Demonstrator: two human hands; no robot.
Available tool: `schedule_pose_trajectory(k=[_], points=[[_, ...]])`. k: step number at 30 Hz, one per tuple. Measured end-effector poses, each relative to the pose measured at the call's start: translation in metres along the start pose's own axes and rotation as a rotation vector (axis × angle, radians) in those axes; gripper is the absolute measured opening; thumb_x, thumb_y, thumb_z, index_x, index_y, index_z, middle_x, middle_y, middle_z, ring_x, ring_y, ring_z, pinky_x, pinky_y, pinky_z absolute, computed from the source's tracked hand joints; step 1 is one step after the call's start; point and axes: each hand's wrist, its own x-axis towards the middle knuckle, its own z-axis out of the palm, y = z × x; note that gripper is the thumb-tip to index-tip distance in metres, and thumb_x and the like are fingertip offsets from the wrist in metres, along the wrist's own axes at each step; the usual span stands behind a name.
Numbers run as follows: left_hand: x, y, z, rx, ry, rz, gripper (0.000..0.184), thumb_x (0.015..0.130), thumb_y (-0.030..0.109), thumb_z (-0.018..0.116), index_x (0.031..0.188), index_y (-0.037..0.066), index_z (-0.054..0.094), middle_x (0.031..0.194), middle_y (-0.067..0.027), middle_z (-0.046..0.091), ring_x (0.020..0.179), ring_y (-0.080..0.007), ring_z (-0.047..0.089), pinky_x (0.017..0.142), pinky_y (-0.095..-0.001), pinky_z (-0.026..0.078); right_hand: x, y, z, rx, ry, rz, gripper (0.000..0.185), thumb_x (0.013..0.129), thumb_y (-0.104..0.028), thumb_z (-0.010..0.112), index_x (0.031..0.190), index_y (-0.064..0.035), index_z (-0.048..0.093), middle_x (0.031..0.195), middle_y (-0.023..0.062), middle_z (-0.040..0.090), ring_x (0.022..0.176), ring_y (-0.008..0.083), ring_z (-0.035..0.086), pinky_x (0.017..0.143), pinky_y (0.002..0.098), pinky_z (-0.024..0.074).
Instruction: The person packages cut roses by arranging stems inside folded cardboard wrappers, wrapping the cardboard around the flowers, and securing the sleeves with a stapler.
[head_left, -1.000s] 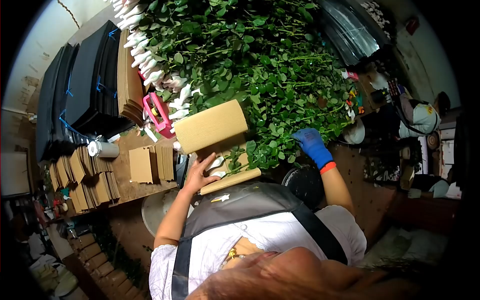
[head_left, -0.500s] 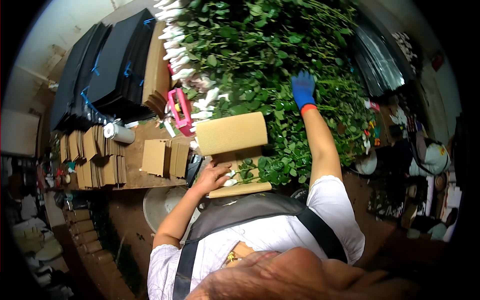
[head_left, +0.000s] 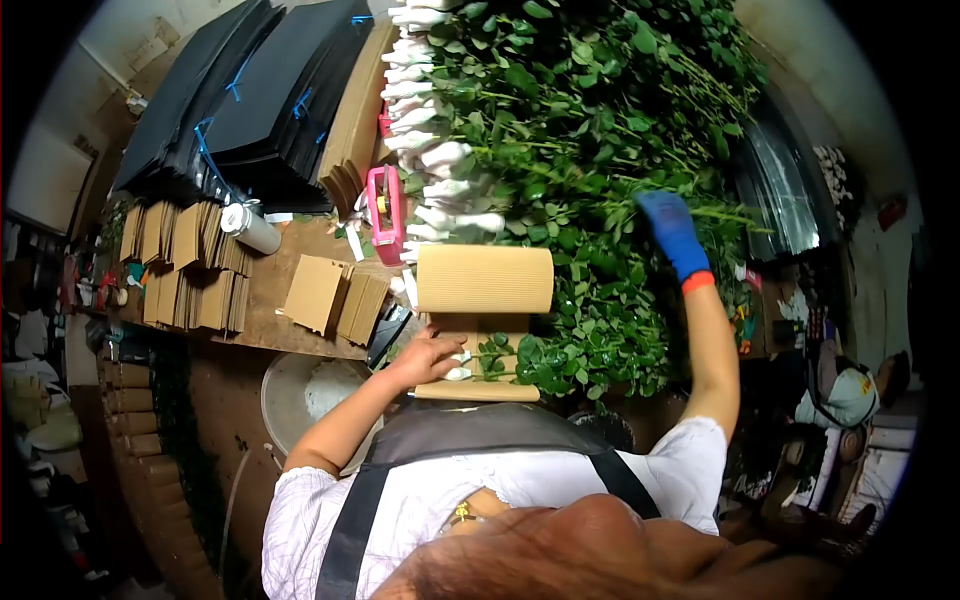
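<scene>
My left hand (head_left: 428, 360) is bare and rests, fingers stretched out, on a brown cardboard sheet, touching a white sleeved flower head (head_left: 458, 368). Leafy stems (head_left: 600, 355) run rightward from that head. A rolled piece of corrugated cardboard (head_left: 485, 280) stands just above this hand, and a cardboard edge (head_left: 478, 393) lies below it. Over the stems at the right is my right hand (head_left: 668, 232), in a blue glove with a red cuff. Motion smears its fingers, and I cannot make out whether a stem is in them.
A pink tape dispenser (head_left: 385, 215) stands left of several white-sleeved flower heads (head_left: 425, 120). Cardboard pieces (head_left: 325, 295), a white bottle (head_left: 250, 228) and stacked dark sheets (head_left: 275, 95) are farther left. A bucket (head_left: 310, 400) stands below the table edge; plastic sleeves (head_left: 785, 190) lie right.
My gloved right hand has moved right and slightly down along the stems. My left hand stays at the cardboard. The whole view has shifted a little.
</scene>
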Motion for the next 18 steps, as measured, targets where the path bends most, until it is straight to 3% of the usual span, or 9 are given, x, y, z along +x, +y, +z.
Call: schedule_pose_trajectory(k=[1, 2, 5, 6, 9, 11, 13, 16, 18], points=[[0.0, 0.001, 0.0, -0.003, 0.002, -0.011, 0.028, 0.087, 0.024, 0.072, 0.111, 0.011, 0.069, 0.131, -0.0031, 0.065, 0.13, -0.0407, 0.045, 0.108, -0.0479, 0.04, 0.001, -0.01, -0.01, -0.027, -0.225, -0.049, 0.038, 0.082, -0.003, 0.063, 0.118, -0.0157, 0.064, 0.108, 0.0113, 0.066, 0.102, 0.0353, 0.062, 0.09, 0.0446, 0.0504], [-0.001, 0.0, -0.001, 0.014, 0.002, 0.005, 0.029, 0.087, 0.024, 0.072, 0.112, 0.011, 0.069, 0.131, -0.0034, 0.065, 0.131, -0.0406, 0.045, 0.108, -0.0482, 0.039, 0.011, -0.01, -0.025, -0.111, -0.324, 0.024, 0.038, 0.085, -0.001, 0.055, 0.118, -0.0169, 0.064, 0.107, 0.0099, 0.066, 0.099, 0.0316, 0.063, 0.09, 0.0438, 0.051], [0.0, -0.003, 0.001, 0.013, 0.003, 0.013, 0.03, 0.087, 0.024, 0.073, 0.113, 0.009, 0.069, 0.129, -0.0051, 0.065, 0.132, -0.0416, 0.044, 0.107, -0.0492, 0.039, 0.009, -0.014, -0.101, -0.052, 0.427, 0.061, 0.04, 0.084, -0.002, 0.053, 0.119, -0.0178, 0.064, 0.104, 0.0103, 0.066, 0.098, 0.0312, 0.063, 0.096, 0.0443, 0.0486], [0.001, -0.003, 0.003, -0.001, 0.013, 0.023, 0.03, 0.087, 0.024, 0.072, 0.113, 0.01, 0.069, 0.129, -0.0051, 0.066, 0.132, -0.0418, 0.044, 0.107, -0.0496, 0.039, 0.006, -0.021, -0.104, -0.051, 0.499, 0.104, 0.042, 0.082, 0.0, 0.053, 0.118, -0.019, 0.065, 0.104, 0.0096, 0.066, 0.1, 0.0304, 0.062, 0.1, 0.0453, 0.0463], [-0.005, 0.0, -0.001, 0.055, 0.022, 0.049, 0.03, 0.087, 0.026, 0.072, 0.112, 0.009, 0.069, 0.127, -0.0062, 0.066, 0.128, -0.0428, 0.047, 0.105, -0.0502, 0.041, -0.007, 0.01, -0.057, -0.077, -0.033, 0.086, 0.05, 0.078, 0.004, 0.057, 0.12, -0.0194, 0.066, 0.108, 0.0082, 0.065, 0.105, 0.0303, 0.06, 0.104, 0.0466, 0.044], [0.0, -0.003, 0.002, 0.088, 0.09, 0.118, 0.03, 0.087, 0.027, 0.071, 0.112, 0.01, 0.07, 0.123, -0.0083, 0.068, 0.124, -0.0442, 0.048, 0.105, -0.0504, 0.041, -0.021, 0.033, -0.08, -0.185, 0.558, 0.227, 0.051, 0.076, 0.003, 0.061, 0.121, -0.0204, 0.066, 0.112, 0.0072, 0.065, 0.107, 0.0313, 0.06, 0.105, 0.0451, 0.0424], [0.0, -0.01, 0.007, 0.04, 0.061, 0.097, 0.032, 0.088, 0.028, 0.07, 0.114, 0.01, 0.068, 0.119, -0.0102, 0.069, 0.12, -0.0456, 0.051, 0.105, -0.0512, 0.041, -0.021, 0.01, -0.145, -0.018, 0.73, 0.241, 0.051, 0.075, 0.005, 0.06, 0.119, -0.0199, 0.068, 0.114, 0.0073, 0.065, 0.108, 0.0315, 0.059, 0.106, 0.0442, 0.0419], [0.0, -0.003, 0.0, 0.069, 0.022, 0.1, 0.029, 0.089, 0.029, 0.068, 0.113, 0.011, 0.068, 0.122, -0.0084, 0.069, 0.117, -0.0473, 0.053, 0.104, -0.051, 0.041, -0.046, 0.018, -0.127, -0.133, 0.137, 0.252, 0.049, 0.076, 0.005, 0.058, 0.119, -0.0147, 0.067, 0.12, 0.0106, 0.065, 0.115, 0.0323, 0.059, 0.107, 0.0453, 0.0401], [0.006, -0.008, -0.001, 0.118, 0.049, 0.148, 0.03, 0.088, 0.031, 0.07, 0.11, 0.011, 0.069, 0.121, -0.0081, 0.069, 0.117, -0.0457, 0.053, 0.103, -0.0518, 0.041, -0.068, 0.022, -0.146, 0.097, 0.479, 0.299, 0.047, 0.075, 0.006, 0.058, 0.115, -0.0163, 0.069, 0.116, 0.0087, 0.066, 0.112, 0.0313, 0.059, 0.107, 0.0449, 0.0408]])
